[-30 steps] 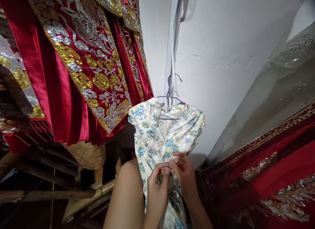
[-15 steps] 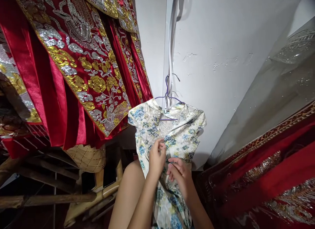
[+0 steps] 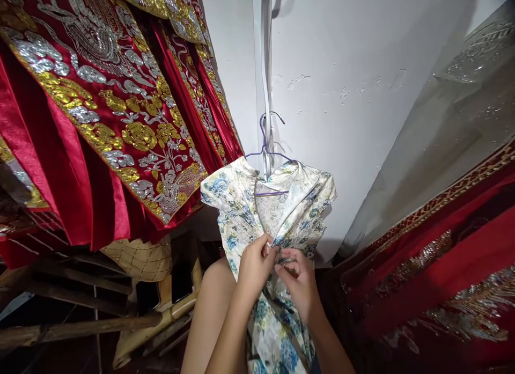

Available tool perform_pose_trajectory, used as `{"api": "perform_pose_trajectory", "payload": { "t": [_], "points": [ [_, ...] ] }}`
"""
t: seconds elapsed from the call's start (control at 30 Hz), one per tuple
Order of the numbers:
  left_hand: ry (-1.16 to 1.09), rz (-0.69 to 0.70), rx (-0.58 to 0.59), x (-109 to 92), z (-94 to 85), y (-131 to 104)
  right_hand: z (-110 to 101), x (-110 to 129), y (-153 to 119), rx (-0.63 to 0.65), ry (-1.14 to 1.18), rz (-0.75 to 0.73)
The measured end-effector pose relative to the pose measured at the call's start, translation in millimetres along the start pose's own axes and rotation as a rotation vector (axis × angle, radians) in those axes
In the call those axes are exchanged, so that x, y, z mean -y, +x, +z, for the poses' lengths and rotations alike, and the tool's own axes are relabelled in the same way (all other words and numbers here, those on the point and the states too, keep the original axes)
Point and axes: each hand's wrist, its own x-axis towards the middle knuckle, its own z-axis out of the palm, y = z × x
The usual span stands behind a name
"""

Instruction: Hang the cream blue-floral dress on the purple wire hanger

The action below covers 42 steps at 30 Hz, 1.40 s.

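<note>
A white dress (image 3: 237,218) with blue and yellow flowers hangs from a purple hanger (image 3: 264,148), its front open at the neck. My left hand (image 3: 257,258) pinches the dress fabric at the lower end of the neck opening, thumb against the fingers. Just right of it, my right hand (image 3: 296,277) touches the front of the dress with its fingers curled and the thumb apart from them. Whether something small sits in the right fingers cannot be made out. The lower part of the dress drapes down between my forearms.
Red garments with gold and silver embroidery (image 3: 140,135) hang at the left. Below them are a bamboo frame (image 3: 177,309) and a woven tan thing (image 3: 139,258). A white wall (image 3: 341,122) stands behind the dress. On the right, more red beaded cloth (image 3: 450,266) lies beneath clear plastic (image 3: 422,127).
My left hand has closed on the dress fabric at the neck opening, which now gapes wider. The right hand has come up close beside it. The view has shifted slightly right.
</note>
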Motion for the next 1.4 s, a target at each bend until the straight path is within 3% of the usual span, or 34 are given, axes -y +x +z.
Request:
{"api": "perform_pose_trajectory", "payload": {
  "t": [0.1, 0.23, 0.47, 0.67, 0.77, 0.9, 1.07, 1.2, 1.4],
  "points": [
    [-0.018, 0.089, -0.088, -12.8, -5.5, -20.2, 3.0, 2.9, -2.4, 0.005, -0.053, -0.089],
    [-0.151, 0.177, -0.100, -23.0, -9.6, -31.9, 8.4, 8.2, -8.4, -0.016, -0.045, -0.200],
    [-0.358, 0.065, -0.225, -13.9, -10.6, -46.7, 4.0, 10.9, -11.1, 0.045, -0.116, -0.245],
    [-0.249, 0.219, -0.139, -14.3, -22.6, -52.1, -3.3, 12.1, -9.5, 0.015, -0.145, -0.222],
    [-0.080, 0.360, -0.028, -22.3, -43.5, -36.5, -10.1, 17.8, -7.5, 0.006, -0.183, -0.230],
    [0.180, 0.553, 0.057, -43.2, -86.6, 13.5, -15.0, 19.2, -9.2, 0.006, -0.185, -0.251],
    [0.301, 0.676, -0.118, -75.8, -131.3, 87.0, -9.0, 18.6, -16.8, 0.101, -0.153, -0.227],
    [0.265, 0.716, -0.264, -85.6, -142.9, 110.1, -11.0, 29.2, -20.0, 0.192, -0.207, -0.294],
    [0.300, 0.735, -0.306, -79.0, -137.0, 99.2, -31.6, 41.9, -12.1, 0.386, -0.398, -0.338]
  ]
}}
